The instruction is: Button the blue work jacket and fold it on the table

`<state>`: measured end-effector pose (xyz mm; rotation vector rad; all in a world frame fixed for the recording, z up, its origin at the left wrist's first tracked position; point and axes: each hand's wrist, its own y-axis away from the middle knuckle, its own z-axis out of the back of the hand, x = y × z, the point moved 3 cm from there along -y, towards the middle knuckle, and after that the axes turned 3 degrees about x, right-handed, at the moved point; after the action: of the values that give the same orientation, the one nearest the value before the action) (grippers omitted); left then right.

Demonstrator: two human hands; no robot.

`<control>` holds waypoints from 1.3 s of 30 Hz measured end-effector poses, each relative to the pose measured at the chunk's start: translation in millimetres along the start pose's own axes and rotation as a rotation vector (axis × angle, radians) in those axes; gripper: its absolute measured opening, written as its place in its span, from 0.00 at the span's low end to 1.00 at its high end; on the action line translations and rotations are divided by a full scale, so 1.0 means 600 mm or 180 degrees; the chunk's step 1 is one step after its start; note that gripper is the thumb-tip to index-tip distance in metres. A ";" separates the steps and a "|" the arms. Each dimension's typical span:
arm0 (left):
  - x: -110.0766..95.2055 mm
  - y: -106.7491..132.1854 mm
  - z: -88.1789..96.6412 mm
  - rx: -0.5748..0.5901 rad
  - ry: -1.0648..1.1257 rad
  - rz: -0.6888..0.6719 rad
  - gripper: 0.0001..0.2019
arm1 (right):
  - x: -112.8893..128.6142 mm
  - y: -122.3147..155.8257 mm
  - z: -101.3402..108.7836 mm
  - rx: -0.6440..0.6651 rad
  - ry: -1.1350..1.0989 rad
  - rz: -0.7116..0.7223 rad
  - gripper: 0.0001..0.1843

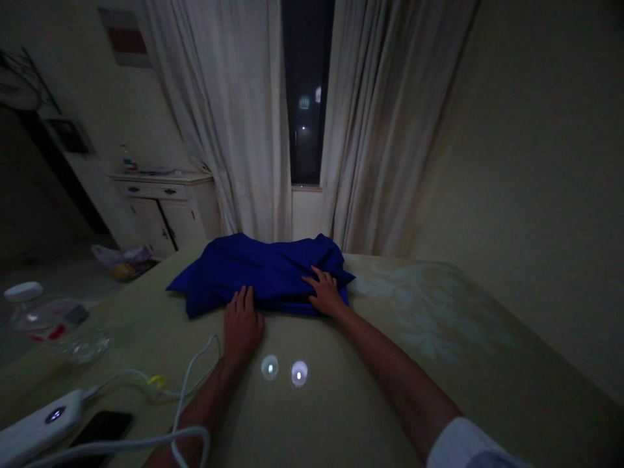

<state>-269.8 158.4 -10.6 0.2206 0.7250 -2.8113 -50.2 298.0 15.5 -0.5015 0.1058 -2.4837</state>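
Blue throughout, the rumpled folded cloth [266, 270] lies on the pale yellow bed sheet with a faint floral pattern [439, 312], at the far middle of the bed, just below the window. Its long axis runs left to right across the view, parallel to the window wall. 1 tapered corner points left; the right end is bunched and thicker.

The left hand [242, 323] lies palm down on the sheet. Its fingers are extended and held close together, and the fingertips touch the near edge of the cloth. It grips nothing.

The right hand [324, 294] rests palm down on top of the cloth near its right end. Its fingers are slightly spread and pressed flat onto the fabric, pinching nothing. A white sleeve cuff [468, 445] shows on the right forearm.

2 small round light spots [284, 370] sit on the sheet between the forearms.

At the lower left lie a white power strip with a lit indicator [36, 426], looping white cables [190, 383] and a flat black phone [100, 429]. A clear plastic bottle with a white cap [43, 315] lies further left. Beyond the bed stand a white wooden cabinet [163, 208], cream pleated curtains [234, 117] and a dark window [306, 91].
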 end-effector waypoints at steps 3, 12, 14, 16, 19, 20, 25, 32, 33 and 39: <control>-0.003 -0.007 0.014 -0.0108 0.0171 0.0135 0.33 | 0.004 0.026 0.054 -0.0043 0.0625 -0.0001 0.25; 0.105 0.030 0.074 -0.0270 0.1739 0.1691 0.30 | -0.040 0.411 0.262 0.0588 0.0553 -0.0056 0.21; 0.109 0.047 0.063 0.0352 0.1988 0.1617 0.36 | -0.083 0.537 0.280 0.1431 -0.0206 -0.0221 0.28; 0.083 0.061 0.051 0.0917 0.2144 0.1403 0.44 | -0.133 0.623 0.285 0.1391 -0.0621 -0.0906 0.40; 0.007 0.073 0.043 0.1475 0.2272 0.1281 0.52 | -0.199 0.671 0.266 0.0104 -0.0316 -0.2060 0.50; -0.023 0.075 0.043 0.1699 0.2370 0.1287 0.53 | -0.214 0.671 0.254 -0.0236 -0.0131 -0.2275 0.53; -0.155 0.094 0.049 0.3191 0.3087 0.0658 0.36 | -0.263 0.646 0.206 -0.0599 0.0396 -0.2645 0.68; -0.207 0.032 0.106 0.2256 0.3069 -0.0129 0.31 | -0.291 0.593 0.266 0.0162 0.0369 -0.2080 0.27; -0.212 0.009 0.122 0.2003 0.2993 -0.0208 0.29 | -0.285 0.576 0.290 -0.0007 0.0429 -0.1980 0.23; -0.245 -0.089 0.213 0.0669 0.2335 -0.0169 0.23 | -0.223 0.474 0.410 -0.1249 0.0428 -0.1883 0.24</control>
<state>-153.1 168.1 154.5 1.3269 0.5520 -2.8265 297.3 150.7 146.2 -0.5889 0.5822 -3.0935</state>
